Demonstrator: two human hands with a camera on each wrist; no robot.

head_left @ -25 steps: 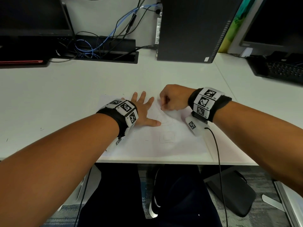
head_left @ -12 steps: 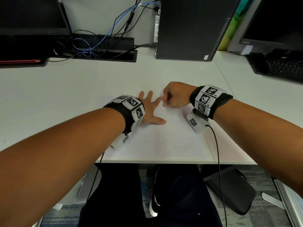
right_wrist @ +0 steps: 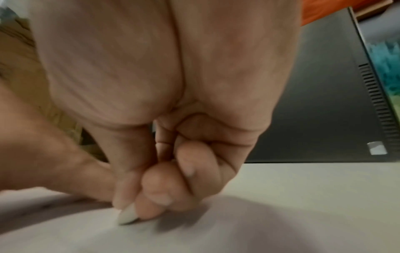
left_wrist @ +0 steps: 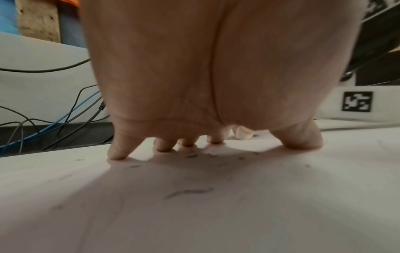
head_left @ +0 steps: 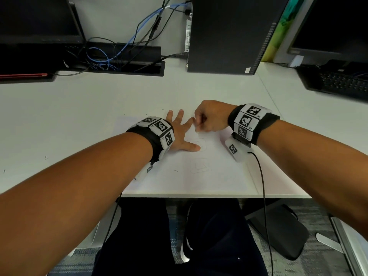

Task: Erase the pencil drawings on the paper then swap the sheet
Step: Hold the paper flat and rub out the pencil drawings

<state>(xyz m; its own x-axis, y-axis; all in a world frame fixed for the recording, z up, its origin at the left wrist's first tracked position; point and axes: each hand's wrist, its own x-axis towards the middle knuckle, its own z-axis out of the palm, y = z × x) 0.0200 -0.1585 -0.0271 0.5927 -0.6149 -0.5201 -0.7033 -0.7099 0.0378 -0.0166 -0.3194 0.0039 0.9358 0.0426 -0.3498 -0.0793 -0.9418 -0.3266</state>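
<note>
A white sheet of paper (head_left: 199, 176) lies at the desk's front edge with faint pencil squares (head_left: 200, 165) drawn on it. My left hand (head_left: 180, 134) lies flat on the sheet's upper left part, fingers spread, fingertips (left_wrist: 118, 154) pressing the paper (left_wrist: 194, 214). My right hand (head_left: 209, 118) is curled just right of it, at the sheet's far edge. In the right wrist view its thumb and fingers (right_wrist: 151, 193) pinch a small white eraser (right_wrist: 126, 216), whose tip touches the paper (right_wrist: 194, 239). Dark eraser crumbs (left_wrist: 190, 191) lie on the sheet.
A black computer tower (head_left: 229, 32) stands at the back centre. Left of it is a cable tray (head_left: 123, 58) with blue and black cables, and a dark monitor (head_left: 37, 18). At the right are a keyboard (head_left: 342, 84) and a second monitor (head_left: 334, 24). The white desk (head_left: 59, 116) surrounds the sheet.
Both hands have shifted slightly away from me and to the right on the sheet; the right hand with the eraser has moved up toward the sheet's far edge.
</note>
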